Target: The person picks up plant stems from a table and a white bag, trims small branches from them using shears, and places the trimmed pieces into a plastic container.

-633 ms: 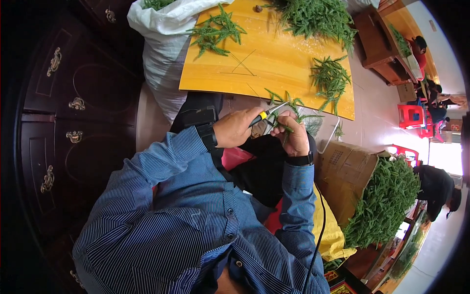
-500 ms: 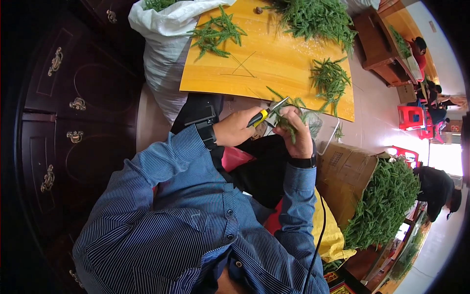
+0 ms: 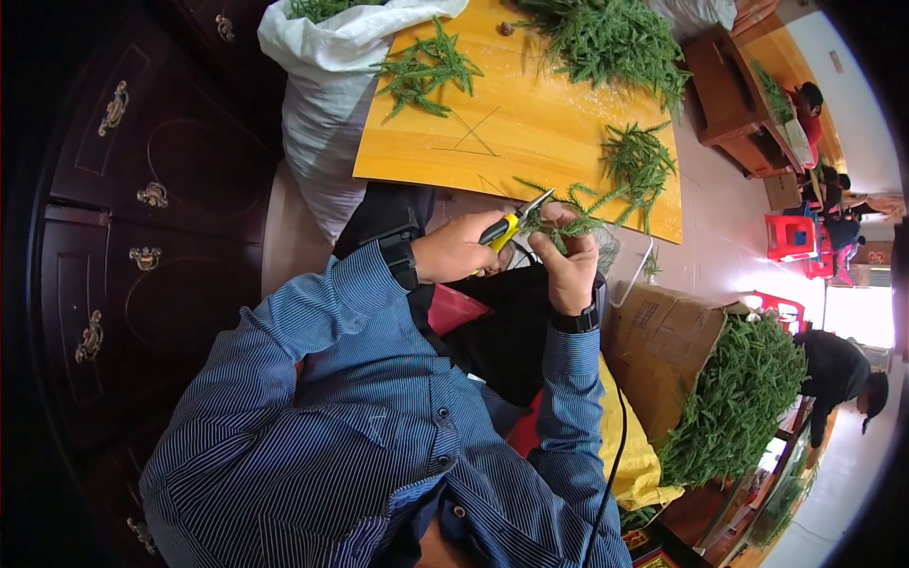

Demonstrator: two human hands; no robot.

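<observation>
Long-nose pliers [image 3: 507, 230] with black and yellow handles are gripped in my left hand [image 3: 454, 250]. Their pointed metal jaws angle up and right, in front of the table's near edge. My right hand [image 3: 571, 272] pinches a green artificial-looking sprig [image 3: 570, 230] between thumb and fingers, right beside the plier jaws. Whether the jaws touch the sprig I cannot tell. Just beyond, a small pile of sprigs [image 3: 639, 168] lies at the right of the yellow wooden table [image 3: 530, 142]. Another small cluster [image 3: 431, 74] lies at its left.
A large green heap [image 3: 615, 43] covers the table's far right. At the left stands a white woven sack [image 3: 327, 123] beside dark wooden drawers [image 3: 151, 189]. To my right are a cardboard box [image 3: 668, 341] full of greenery and a yellow bag [image 3: 630, 454]. Other people work at the far right.
My right hand has turned and its fingers have shifted on the sprig, with the wrist a little lower. The pliers have moved slightly. The whole view has shifted a little.
</observation>
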